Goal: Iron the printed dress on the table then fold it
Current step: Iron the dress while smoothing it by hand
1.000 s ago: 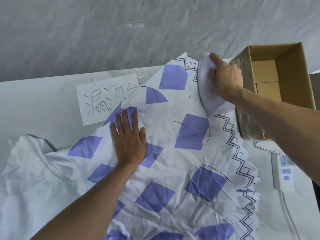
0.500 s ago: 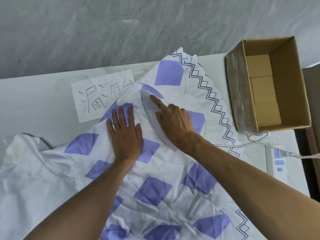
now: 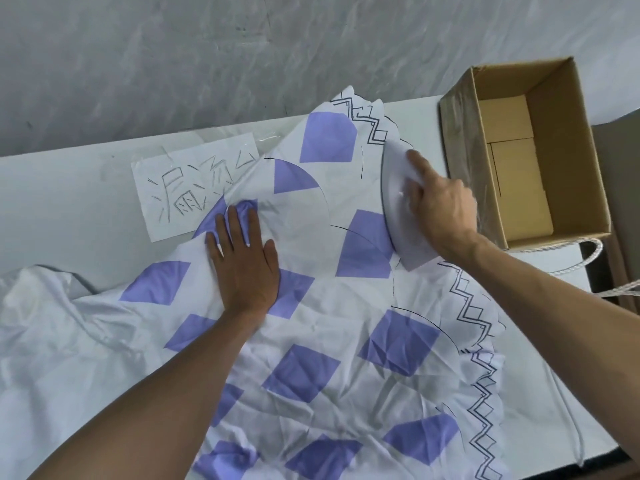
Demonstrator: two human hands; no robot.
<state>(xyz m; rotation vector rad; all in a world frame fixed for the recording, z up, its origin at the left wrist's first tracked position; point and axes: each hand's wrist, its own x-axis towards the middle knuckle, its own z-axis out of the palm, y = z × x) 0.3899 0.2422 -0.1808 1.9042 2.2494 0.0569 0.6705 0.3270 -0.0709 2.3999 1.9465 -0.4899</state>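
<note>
My right hand [image 3: 440, 213], fingers curled round the pale pointed iron [image 3: 398, 216] with its tip aimed away from me, sits at the right hem of the creased white purple-squared dress [image 3: 311, 341] on the white counter [image 3: 69, 202], my left hand [image 3: 244, 268] pressing flat, fingers straight, to its left.

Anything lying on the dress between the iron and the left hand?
Nothing visible. Only the creased dress lies between the iron in the right hand and the flat left hand. The cardboard box stands close on the iron's other side.
</note>
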